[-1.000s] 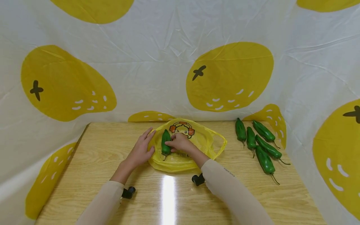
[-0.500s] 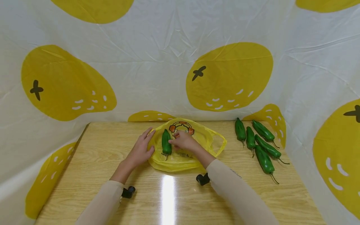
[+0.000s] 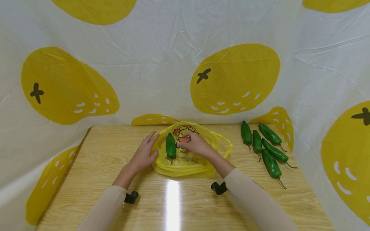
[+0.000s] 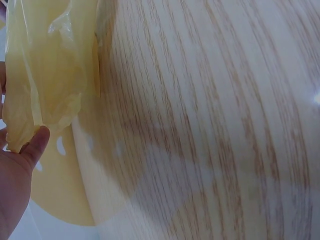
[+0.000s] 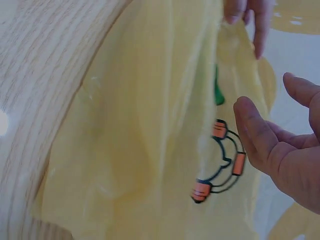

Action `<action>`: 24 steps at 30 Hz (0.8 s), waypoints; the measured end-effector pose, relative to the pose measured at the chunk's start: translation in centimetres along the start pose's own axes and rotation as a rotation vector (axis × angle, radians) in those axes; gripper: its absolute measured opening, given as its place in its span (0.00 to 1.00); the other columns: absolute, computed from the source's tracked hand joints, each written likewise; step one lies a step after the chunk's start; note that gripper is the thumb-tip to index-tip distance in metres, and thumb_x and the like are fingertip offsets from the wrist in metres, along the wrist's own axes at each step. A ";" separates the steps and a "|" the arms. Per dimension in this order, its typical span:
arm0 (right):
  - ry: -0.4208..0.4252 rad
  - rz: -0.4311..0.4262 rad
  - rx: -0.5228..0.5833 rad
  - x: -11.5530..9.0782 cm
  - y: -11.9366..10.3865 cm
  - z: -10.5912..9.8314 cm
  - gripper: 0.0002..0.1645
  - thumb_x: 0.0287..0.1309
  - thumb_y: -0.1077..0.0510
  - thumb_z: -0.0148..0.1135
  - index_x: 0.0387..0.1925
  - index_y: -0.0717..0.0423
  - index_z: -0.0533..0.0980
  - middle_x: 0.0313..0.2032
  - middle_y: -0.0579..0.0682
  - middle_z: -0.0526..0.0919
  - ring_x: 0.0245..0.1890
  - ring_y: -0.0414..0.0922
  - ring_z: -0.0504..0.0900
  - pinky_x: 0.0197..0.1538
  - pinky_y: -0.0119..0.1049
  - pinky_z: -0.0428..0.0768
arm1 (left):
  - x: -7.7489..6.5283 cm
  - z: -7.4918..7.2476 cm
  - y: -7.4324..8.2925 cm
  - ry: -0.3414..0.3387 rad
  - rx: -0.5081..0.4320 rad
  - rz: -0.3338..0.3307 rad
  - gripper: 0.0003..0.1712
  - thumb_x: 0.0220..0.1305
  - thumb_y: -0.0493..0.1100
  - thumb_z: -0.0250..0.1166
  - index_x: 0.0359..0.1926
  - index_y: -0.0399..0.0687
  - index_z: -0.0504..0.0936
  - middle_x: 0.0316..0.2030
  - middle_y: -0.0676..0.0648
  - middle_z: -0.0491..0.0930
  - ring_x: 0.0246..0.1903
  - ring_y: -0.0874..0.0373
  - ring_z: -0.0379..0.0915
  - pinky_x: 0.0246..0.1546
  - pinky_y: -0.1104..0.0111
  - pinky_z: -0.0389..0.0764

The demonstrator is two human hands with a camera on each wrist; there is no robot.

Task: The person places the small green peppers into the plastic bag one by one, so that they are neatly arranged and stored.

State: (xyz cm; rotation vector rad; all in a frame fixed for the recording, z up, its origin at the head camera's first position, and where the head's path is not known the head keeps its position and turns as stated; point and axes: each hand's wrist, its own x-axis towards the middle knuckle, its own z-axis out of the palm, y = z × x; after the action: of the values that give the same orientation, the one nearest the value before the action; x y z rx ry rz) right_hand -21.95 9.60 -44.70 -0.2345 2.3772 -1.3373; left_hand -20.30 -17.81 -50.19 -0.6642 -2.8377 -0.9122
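Observation:
A yellow plastic bag (image 3: 196, 165) with a cartoon print stands with its mouth spread on the wooden table. Inside it, towards the left, lies one long green pepper (image 3: 171, 147); part of it also shows past the film in the right wrist view. My left hand (image 3: 143, 154) is at the bag's left rim, and in the left wrist view its thumb (image 4: 39, 142) lies against the film with the fingers behind. Over the bag's mouth hovers my right hand (image 3: 196, 143), its thumb and fingers parted and holding nothing, just right of the pepper.
Several green peppers (image 3: 271, 163) lie grouped at the table's right back. A loop handle (image 3: 226, 144) sticks out from the bag's right side. White cloth (image 3: 150, 86) with yellow fruit prints hangs behind the table and along its sides.
My right hand has let go of the pepper and drawn back to the right, above the bag. The pepper stays inside the bag; the left hand has kept its place.

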 end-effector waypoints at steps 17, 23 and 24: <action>0.069 -0.152 0.098 -4.9 1.0 -4.4 0.35 0.69 0.49 0.66 0.72 0.55 0.68 0.57 0.58 0.80 0.48 0.52 0.87 0.48 0.40 0.88 | 0.0 0.3 -0.1 0.000 0.002 0.004 0.41 0.67 0.37 0.62 0.79 0.41 0.61 0.80 0.40 0.53 0.76 0.37 0.54 0.72 0.42 0.65; 0.079 -0.196 0.174 -6.0 2.6 -6.5 0.35 0.71 0.55 0.64 0.74 0.59 0.65 0.58 0.65 0.76 0.50 0.52 0.86 0.51 0.39 0.87 | 0.0 0.3 0.0 0.004 -0.002 0.007 0.41 0.67 0.37 0.62 0.79 0.41 0.61 0.80 0.39 0.53 0.76 0.37 0.55 0.72 0.41 0.65; 0.085 -0.203 0.184 -6.3 2.9 -6.9 0.36 0.71 0.55 0.64 0.74 0.60 0.64 0.59 0.66 0.75 0.50 0.52 0.86 0.52 0.39 0.87 | 0.0 0.3 0.0 0.004 -0.002 0.008 0.40 0.67 0.37 0.62 0.79 0.41 0.61 0.80 0.39 0.53 0.76 0.37 0.55 0.72 0.41 0.65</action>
State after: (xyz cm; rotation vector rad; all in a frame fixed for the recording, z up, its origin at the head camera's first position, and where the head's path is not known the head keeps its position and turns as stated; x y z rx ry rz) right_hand -19.04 18.60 -42.37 -0.3809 2.3300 -1.6796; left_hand -20.29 -17.61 -50.41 -0.6729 -2.8294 -0.9136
